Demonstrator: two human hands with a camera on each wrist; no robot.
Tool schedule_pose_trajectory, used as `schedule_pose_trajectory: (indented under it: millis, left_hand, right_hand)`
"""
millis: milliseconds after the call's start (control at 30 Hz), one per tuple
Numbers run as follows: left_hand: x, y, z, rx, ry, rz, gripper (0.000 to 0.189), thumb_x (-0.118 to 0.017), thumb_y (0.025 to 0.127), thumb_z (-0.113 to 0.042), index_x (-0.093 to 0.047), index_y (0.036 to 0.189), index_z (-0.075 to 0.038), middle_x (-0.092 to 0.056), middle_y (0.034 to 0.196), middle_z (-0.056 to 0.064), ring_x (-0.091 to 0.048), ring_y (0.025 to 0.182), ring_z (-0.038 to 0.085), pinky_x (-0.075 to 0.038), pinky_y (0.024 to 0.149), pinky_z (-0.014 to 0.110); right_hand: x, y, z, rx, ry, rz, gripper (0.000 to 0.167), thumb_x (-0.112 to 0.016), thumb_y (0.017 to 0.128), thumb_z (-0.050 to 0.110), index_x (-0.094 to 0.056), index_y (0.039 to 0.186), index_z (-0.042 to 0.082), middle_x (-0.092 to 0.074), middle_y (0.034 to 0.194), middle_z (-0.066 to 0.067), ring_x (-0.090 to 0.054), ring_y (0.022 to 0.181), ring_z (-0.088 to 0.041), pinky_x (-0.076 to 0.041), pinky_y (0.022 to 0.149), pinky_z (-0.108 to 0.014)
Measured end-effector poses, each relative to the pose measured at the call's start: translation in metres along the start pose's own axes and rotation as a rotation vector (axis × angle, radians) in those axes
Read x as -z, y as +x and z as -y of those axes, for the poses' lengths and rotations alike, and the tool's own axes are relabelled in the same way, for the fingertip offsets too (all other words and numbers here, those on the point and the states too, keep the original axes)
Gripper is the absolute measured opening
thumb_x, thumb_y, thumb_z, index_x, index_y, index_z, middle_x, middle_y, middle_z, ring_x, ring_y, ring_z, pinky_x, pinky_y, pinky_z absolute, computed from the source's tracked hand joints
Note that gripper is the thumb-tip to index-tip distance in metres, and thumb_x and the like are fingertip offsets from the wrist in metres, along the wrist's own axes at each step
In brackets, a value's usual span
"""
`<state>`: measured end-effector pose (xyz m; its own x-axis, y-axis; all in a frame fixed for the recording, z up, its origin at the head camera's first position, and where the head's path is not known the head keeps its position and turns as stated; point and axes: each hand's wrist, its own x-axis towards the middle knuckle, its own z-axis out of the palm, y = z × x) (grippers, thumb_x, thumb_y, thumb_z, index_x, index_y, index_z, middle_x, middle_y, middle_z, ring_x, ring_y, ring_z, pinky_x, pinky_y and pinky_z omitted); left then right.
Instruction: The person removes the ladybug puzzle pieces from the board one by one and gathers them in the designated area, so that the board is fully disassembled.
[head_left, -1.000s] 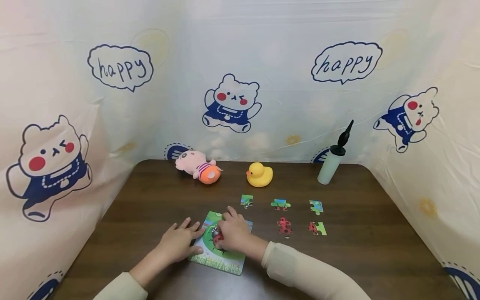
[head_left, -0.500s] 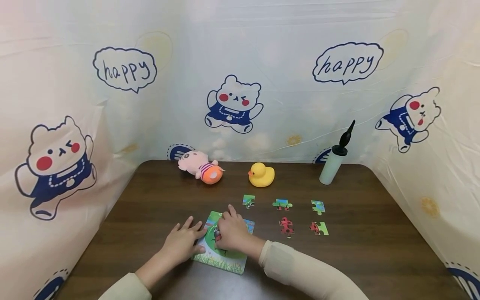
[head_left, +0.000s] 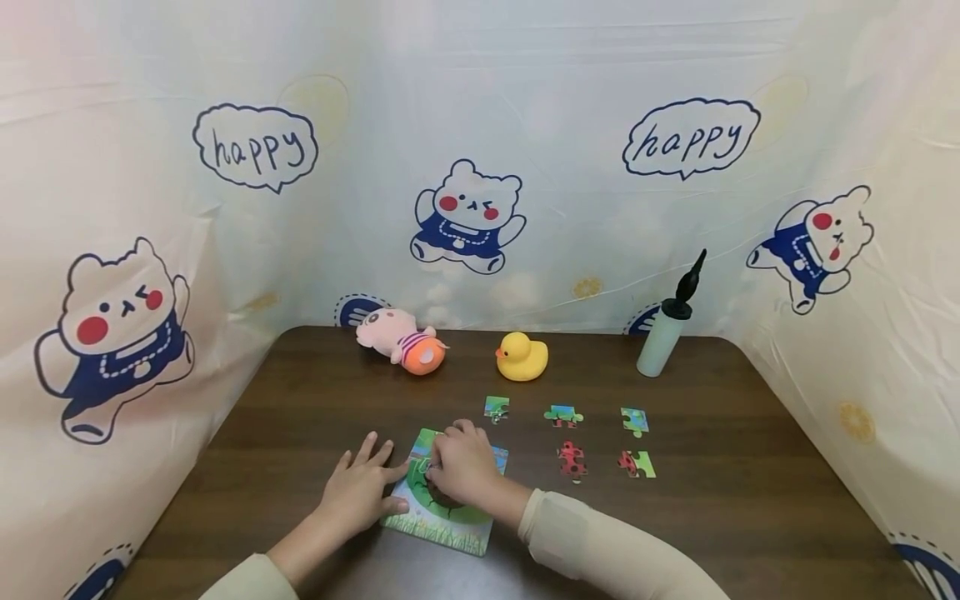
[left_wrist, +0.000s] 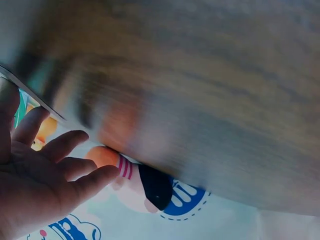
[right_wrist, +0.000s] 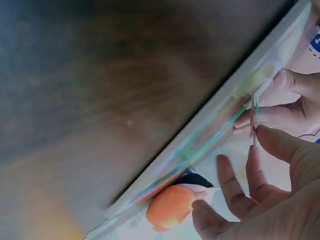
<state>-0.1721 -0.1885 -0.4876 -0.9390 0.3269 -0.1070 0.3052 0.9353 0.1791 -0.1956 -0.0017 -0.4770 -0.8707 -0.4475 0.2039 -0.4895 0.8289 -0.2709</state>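
A puzzle board (head_left: 438,531) with a grass border and green ring lies on the table in the head view. My right hand (head_left: 467,468) is over it, thumb and fingertips pinching a thin puzzle piece (right_wrist: 253,122), which stands on edge at the board's face in the right wrist view. Brown shows inside the green ring beside these fingers. My left hand (head_left: 356,492) rests at the board's left side, fingers spread, with thumb and index finger at its edge. In the left wrist view the left hand (left_wrist: 47,175) holds nothing. The held piece's picture is mostly hidden.
Right of the board lie several loose pieces, among them a red ladybug piece (head_left: 572,460) and a blue-green piece (head_left: 563,415). Farther back are a pink plush toy (head_left: 403,342), a yellow rubber duck (head_left: 522,358) and a hand pump (head_left: 663,342) standing upright.
The red ladybug part inside the green ring has gone from sight, and brown shows there. My right fingers have curled in more. The left hand has stayed by the board.
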Motion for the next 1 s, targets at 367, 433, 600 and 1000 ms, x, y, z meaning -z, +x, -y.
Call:
schedule_pose_trajectory:
  millis: [367,433,600,1000]
  left_hand:
    - [0.001,0.002,-0.002,0.007,-0.007,0.011,0.061,-0.072,0.073,-0.049,-0.062,0.126,-0.02,-0.046,0.14,0.019,-0.021,0.138,0.044,-0.025,0.101,0.067]
    - [0.001,0.003,-0.002,0.009,-0.006,0.014,0.06,-0.073,0.073,-0.049,-0.063,0.125,-0.02,-0.047,0.14,0.018,-0.022,0.138,0.044,-0.025,0.101,0.067]
    - [-0.001,0.003,-0.002,0.007,-0.011,0.018,0.059,-0.074,0.072,-0.048,-0.064,0.124,-0.022,-0.047,0.139,0.019,-0.022,0.138,0.044,-0.025,0.1,0.067]
    - [0.011,0.005,-0.001,0.025,-0.127,0.153,0.064,-0.072,0.079,-0.042,-0.053,0.135,-0.019,-0.034,0.147,0.022,-0.033,0.132,0.046,-0.045,0.082,0.062]
  right_hand:
    - [0.01,0.003,-0.006,-0.124,0.412,0.074,0.021,-0.077,0.076,0.017,-0.06,0.066,0.018,-0.055,0.057,0.013,-0.049,0.053,-0.001,-0.041,0.05,-0.019]
    - [0.011,0.005,-0.01,-0.154,0.474,0.074,0.019,-0.077,0.076,0.017,-0.061,0.067,0.018,-0.055,0.059,0.012,-0.05,0.054,-0.002,-0.042,0.05,-0.02]
    - [0.016,0.008,-0.022,-0.195,0.581,0.081,0.016,-0.077,0.077,0.018,-0.063,0.07,0.017,-0.059,0.063,0.01,-0.053,0.057,-0.004,-0.044,0.051,-0.022]
    - [0.035,0.005,-0.066,-0.303,0.667,0.063,0.006,-0.075,0.081,0.019,-0.069,0.079,0.017,-0.065,0.07,0.006,-0.06,0.063,-0.009,-0.047,0.056,-0.027]
